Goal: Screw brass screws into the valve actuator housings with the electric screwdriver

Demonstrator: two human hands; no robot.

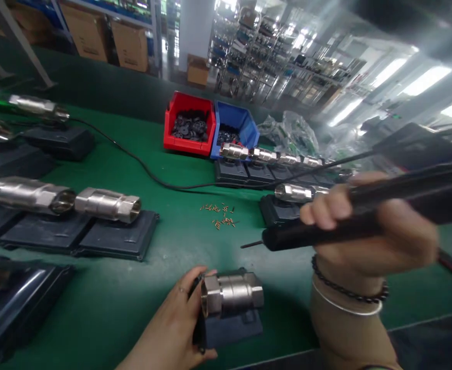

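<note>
My left hand (183, 318) grips the left side of a dark grey box (231, 329) topped by a silvery metal valve body (233, 294) with hexagonal ends. Wrapped in the fingers of my right hand (376, 236) is a black electric screwdriver (299, 234), blurred by motion. Its thin bit (251, 244) points left, above the green bench and apart from the valve. Beyond the bit, small copper-coloured screws (223, 221) lie scattered in two loose groups.
A red bin (189, 149) and a blue bin (235, 110) hold dark small parts at the back. Valve units on grey boxes (112, 234) stand in rows at left and back right. A black cable (144, 167) crosses the bench. Clear plastic bags (297, 131) lie behind.
</note>
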